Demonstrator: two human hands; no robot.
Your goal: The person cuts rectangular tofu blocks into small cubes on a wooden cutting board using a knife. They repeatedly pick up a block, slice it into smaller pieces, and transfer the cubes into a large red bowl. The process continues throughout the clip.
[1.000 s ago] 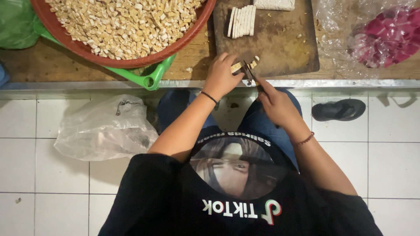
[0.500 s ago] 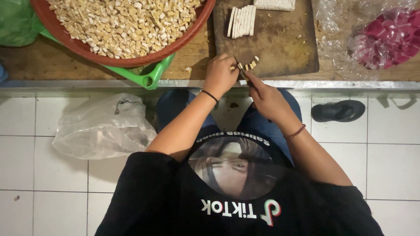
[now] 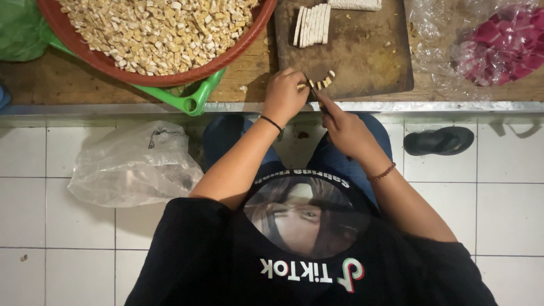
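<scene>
left hand: fingers clamped on pale strip | right hand: fingers clamped on knife | cut bits on chopping board

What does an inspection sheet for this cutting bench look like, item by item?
Surface: wooden bench with a metal front edge; dark cutting board on it.
Job's things: pale cut pieces at the board's near edge; sliced stack further back; red basin full of cubes.
Clutter: green plastic piece under the basin; clear bag of pink bits.
Grippers: left hand curled over the pieces, grip hidden; right hand closed on a knife.
Cables: nothing seen.
Surroundings: white tiled floor, crumpled plastic bag, dark sandal.
</scene>
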